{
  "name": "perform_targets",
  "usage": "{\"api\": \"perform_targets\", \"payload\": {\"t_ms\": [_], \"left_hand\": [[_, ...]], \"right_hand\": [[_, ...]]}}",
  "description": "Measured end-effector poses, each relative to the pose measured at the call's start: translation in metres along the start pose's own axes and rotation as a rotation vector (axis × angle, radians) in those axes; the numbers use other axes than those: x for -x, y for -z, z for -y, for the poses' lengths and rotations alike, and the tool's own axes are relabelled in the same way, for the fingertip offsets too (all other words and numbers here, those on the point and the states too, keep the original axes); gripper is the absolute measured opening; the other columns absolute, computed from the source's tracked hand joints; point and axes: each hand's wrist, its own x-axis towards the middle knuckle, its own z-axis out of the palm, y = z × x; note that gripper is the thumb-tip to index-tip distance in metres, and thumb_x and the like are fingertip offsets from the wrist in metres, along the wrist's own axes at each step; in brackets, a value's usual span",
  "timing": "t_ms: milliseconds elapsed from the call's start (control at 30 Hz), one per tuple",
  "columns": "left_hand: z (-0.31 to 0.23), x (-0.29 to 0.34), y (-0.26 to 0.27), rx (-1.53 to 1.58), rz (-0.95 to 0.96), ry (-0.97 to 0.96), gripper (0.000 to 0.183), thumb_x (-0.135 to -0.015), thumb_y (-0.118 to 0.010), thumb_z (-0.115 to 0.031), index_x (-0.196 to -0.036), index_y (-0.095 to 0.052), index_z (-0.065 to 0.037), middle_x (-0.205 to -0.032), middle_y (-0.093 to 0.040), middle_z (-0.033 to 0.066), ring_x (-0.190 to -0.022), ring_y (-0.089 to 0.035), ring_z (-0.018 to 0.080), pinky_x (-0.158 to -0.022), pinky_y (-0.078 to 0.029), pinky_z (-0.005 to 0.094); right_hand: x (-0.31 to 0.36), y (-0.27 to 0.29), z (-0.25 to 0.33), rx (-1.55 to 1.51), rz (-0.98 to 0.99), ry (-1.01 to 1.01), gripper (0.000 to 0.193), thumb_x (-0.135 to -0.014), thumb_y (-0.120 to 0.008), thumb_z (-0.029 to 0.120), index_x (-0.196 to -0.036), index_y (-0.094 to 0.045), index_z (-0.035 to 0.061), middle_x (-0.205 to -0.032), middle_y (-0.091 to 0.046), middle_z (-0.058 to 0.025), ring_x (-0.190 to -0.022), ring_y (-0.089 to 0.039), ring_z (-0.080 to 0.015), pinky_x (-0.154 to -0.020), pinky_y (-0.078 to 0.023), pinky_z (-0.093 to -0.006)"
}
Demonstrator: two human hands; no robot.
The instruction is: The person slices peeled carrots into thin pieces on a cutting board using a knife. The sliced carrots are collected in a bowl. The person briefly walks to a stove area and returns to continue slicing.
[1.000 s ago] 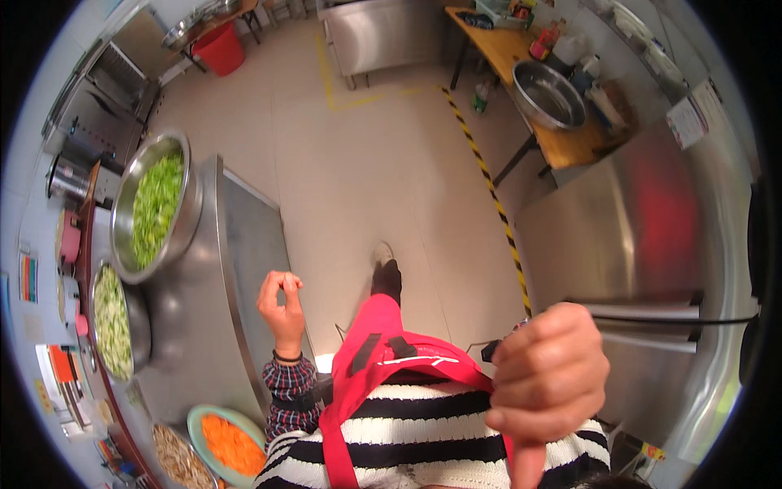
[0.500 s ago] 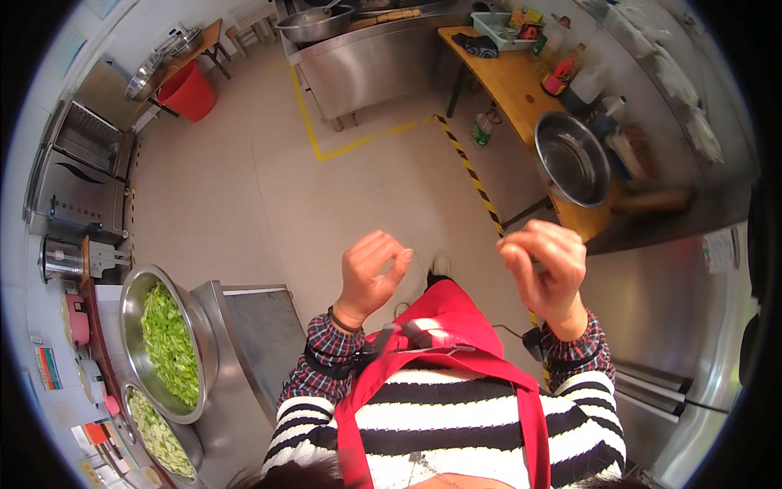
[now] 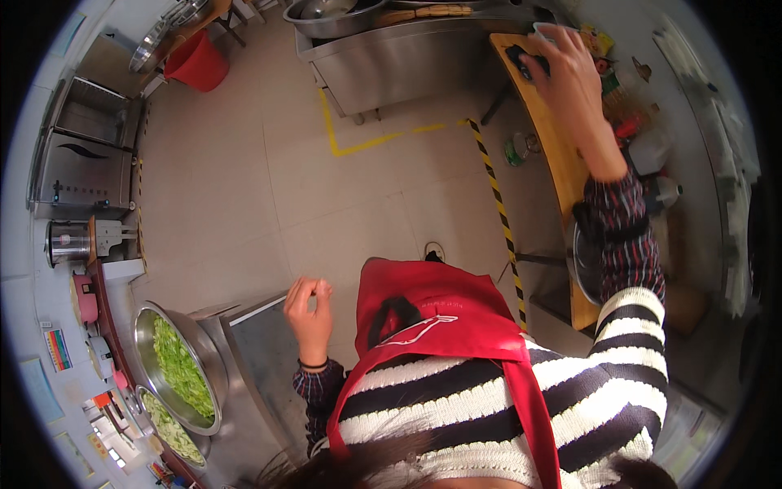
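My right hand (image 3: pixel 570 85) reaches out over the far end of the wooden table (image 3: pixel 544 118). Its thumb and fingers are spread, and the thumb side is at or just above a crumpled black cloth-like thing (image 3: pixel 521 59); I cannot tell whether they touch. Behind the fingers, a light blue basket (image 3: pixel 544 29) is mostly hidden. My left hand (image 3: pixel 309 314) hangs in the air left of my red apron (image 3: pixel 432 301), loosely curled, with a gap between thumb and fingers and nothing in it. A metal basin (image 3: pixel 582 261) on the table is partly covered by my right sleeve.
Bottles (image 3: pixel 652 151) line the wall side of the table. At left, a steel bowl of chopped green vegetables (image 3: pixel 183 367) stands by a second bowl of paler slices (image 3: pixel 171 428). A steel counter (image 3: pixel 399 77) is ahead, a red bucket (image 3: pixel 198 65) far left, a green bottle (image 3: pixel 516 150) on the floor.
My right hand has gone from in front of my chest forward and right to the table's far end. My left hand has dropped lower and left. My body has moved nearer the table.
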Motion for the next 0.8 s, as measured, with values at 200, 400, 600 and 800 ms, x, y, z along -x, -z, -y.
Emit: {"api": "perform_targets", "payload": {"t_ms": [200, 400, 600, 800], "left_hand": [[0.029, -0.056, -0.007, -0.053, 0.000, 0.135, 0.012, -0.091, -0.065, -0.003, -0.081, -0.059, 0.001, -0.073, -0.063, 0.0091, -0.068, -0.061, 0.0244, -0.066, -0.047, 0.0347], [0.077, -0.170, -0.022, -0.012, 0.141, 0.089, 0.008, -0.091, -0.066, -0.003, -0.085, -0.061, 0.001, -0.075, -0.062, 0.0102, -0.070, -0.060, 0.0251, -0.067, -0.048, 0.0349], [0.107, -0.286, -0.025, 0.109, 0.226, -0.085, 0.007, -0.090, -0.066, -0.003, -0.085, -0.062, 0.000, -0.075, -0.062, 0.0102, -0.069, -0.060, 0.0256, -0.066, -0.048, 0.0349], [0.097, -0.382, -0.062, 0.241, 0.369, -0.383, 0.006, -0.087, -0.069, -0.003, -0.084, -0.064, -0.002, -0.076, -0.064, 0.0099, -0.069, -0.062, 0.0277, -0.063, -0.048, 0.0353]], "right_hand": [[-0.046, -0.171, -0.095, 0.336, 0.718, -0.234, 0.043, -0.081, -0.077, 0.033, -0.118, -0.072, 0.0112, -0.136, -0.059, -0.0177, -0.132, -0.046, -0.0349, -0.105, -0.043, -0.0480], [-0.061, -0.288, -0.141, 0.416, 0.934, -0.093, 0.024, -0.091, -0.066, 0.017, -0.108, -0.070, 0.0011, -0.101, -0.073, -0.0209, -0.093, -0.071, -0.0410, -0.078, -0.058, -0.0521], [-0.043, -0.221, -0.065, 0.281, 1.082, -0.336, 0.036, -0.093, -0.056, 0.015, -0.125, -0.062, 0.0004, -0.093, -0.072, -0.0203, -0.085, -0.072, -0.0409, -0.073, -0.057, -0.0528], [-0.092, -0.045, -0.016, 0.503, 1.191, -0.727, 0.061, -0.095, -0.066, 0.030, -0.151, -0.044, 0.0391, -0.102, -0.072, -0.0149, -0.093, -0.072, -0.0275, -0.079, -0.056, -0.0437]]}}
